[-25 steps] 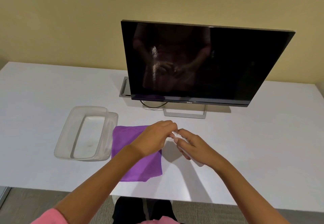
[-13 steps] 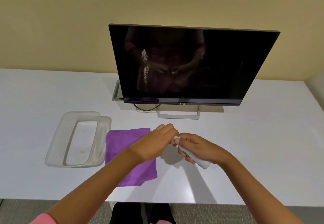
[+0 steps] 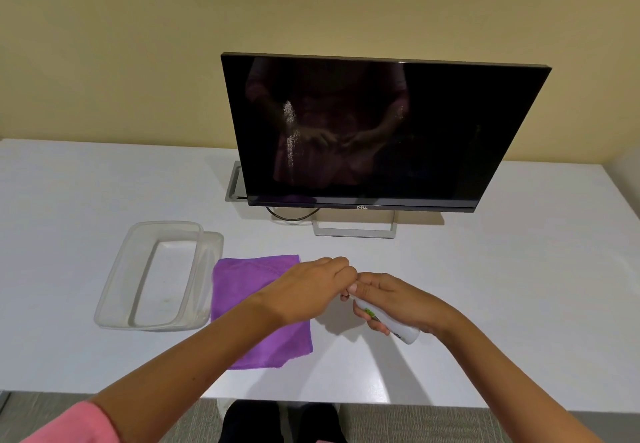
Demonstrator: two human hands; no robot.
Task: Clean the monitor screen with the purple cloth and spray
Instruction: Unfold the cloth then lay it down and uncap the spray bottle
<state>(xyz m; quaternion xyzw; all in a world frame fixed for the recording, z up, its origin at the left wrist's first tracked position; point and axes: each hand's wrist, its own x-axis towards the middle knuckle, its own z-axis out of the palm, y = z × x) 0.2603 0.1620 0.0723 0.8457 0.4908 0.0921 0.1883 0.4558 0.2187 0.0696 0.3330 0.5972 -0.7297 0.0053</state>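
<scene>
Head view, places given from the monitor
Monitor: upright on a white table, dark screen, silver stand under its lower edge, black cable looping below the left part of the bezel
Purple cloth: lying flat on the table in front of the monitor's left half, partly under the left forearm
Spray bottle: small, white with a green mark, held tilted in front of the monitor's middle, base toward the person, top end hidden between the two hands
Right hand: fingers curled round the bottle's body
Left hand: above the cloth's right edge, fingers bent together, tips meeting the right hand at the bottle's top; whether they pinch the cap cannot be told
Clear plastic container: in front of and left of the monitor, just beside the cloth's left edge, resting on what looks like its lid
Sleeve: pink, at the left arm, nearest the viewer
</scene>
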